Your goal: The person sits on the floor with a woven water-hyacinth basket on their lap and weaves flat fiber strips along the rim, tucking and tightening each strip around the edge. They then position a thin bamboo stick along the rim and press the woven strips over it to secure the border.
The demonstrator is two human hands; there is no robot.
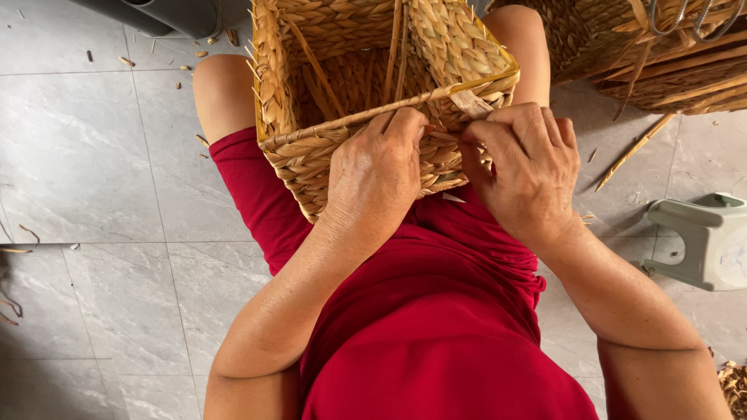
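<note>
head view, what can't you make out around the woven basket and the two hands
- Left hand: its fingertips curl over the square woven straw basket's rim, so its grip is hidden.
- Right hand: pinches a pale flat straw strip; the strip's lower end is behind the fingers.
- Basket's far side: cut off by the top edge.

A basket-weaving workplace at floor level, grey tiled floor (pixel 93 155) strewn with dry straw bits (pixel 128 61), stacked brown woven baskets (pixel 661 54), small pale plastic stool (pixel 704 241) nearby
</note>
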